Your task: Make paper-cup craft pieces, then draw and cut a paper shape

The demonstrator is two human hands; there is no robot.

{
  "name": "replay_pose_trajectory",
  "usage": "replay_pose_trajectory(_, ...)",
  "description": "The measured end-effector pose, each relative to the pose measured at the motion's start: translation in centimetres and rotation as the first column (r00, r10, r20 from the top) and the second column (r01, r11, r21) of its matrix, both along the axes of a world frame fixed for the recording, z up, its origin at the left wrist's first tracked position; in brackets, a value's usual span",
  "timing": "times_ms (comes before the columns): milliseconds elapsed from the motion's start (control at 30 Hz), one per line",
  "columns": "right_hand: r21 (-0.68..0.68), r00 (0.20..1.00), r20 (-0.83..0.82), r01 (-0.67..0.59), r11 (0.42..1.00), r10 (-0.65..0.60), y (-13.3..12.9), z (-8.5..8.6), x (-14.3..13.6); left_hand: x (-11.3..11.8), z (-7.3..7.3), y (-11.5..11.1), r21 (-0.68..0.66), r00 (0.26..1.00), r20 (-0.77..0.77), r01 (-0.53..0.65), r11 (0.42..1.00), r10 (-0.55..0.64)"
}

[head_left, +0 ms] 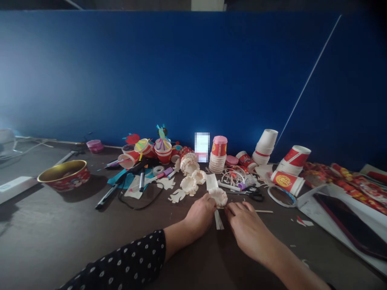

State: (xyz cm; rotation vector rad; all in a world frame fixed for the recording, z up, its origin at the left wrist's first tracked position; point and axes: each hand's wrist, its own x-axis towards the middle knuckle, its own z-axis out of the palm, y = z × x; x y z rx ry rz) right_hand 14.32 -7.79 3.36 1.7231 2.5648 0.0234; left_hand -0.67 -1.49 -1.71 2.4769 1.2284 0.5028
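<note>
Left hand [200, 213]: fingers drawn together at the near edge of a cut cup [218, 196], tips partly hidden, so can't tell if they're clamped on the paper or the stick [266, 211]. Right hand [246, 223]: fingers curled, tips down at the stick just beside the cup. Grip hidden there too, can't confirm a pinch. My read: one hand each side steadies the small joint area. Cup sits right between and just beyond the hands, stick lies roughly flat and sticks out past the right hand, probably because it's longer than the span being worked. Pale strips [219, 221] show in the gap between the hands, pointing back at the person. Next ring out: other cut cups [189, 185] bunched ahead of the left hand, scissors [256, 194] ahead of the right, likely parked for easy reach. Markers [142, 180] and a tape roll [157, 170] are off left. Cup stack [217, 164] stands upright behind, nested, presumably to save room. Farther out on the desk [121, 249]: gold-lined bowl [69, 179] on the left, dark tablet [352, 225] lying in a white tray [305, 203] on the right.
</note>
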Motion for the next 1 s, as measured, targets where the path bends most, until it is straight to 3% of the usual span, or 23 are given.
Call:
replay_pose_trajectory(100,-0.003,1.000,-0.006,-0.012,1.000,0.012,0.0,0.2,0.1,0.0,0.0,-0.1,0.057,0.999,0.009,-0.048,0.997,0.048)
replay_pose_trajectory(500,0.030,0.997,-0.067,-0.046,0.999,0.047,0.2,-0.2,1.0,-0.3,-0.6,0.3,0.104,0.999,0.032,-0.030,0.994,0.027)
replay_pose_trajectory(767,0.012,0.994,-0.089,-0.063,0.998,0.064,0.3,0.2,1.0,-0.6,0.7,-0.7,0.122,0.997,0.032,0.069,0.990,-0.073)
replay_pose_trajectory(1000,0.012,0.997,-0.049,-0.065,0.998,0.066,0.0,0.3,0.9,-0.3,0.8,-1.2,0.265,0.998,0.010,0.064,0.962,-0.069)
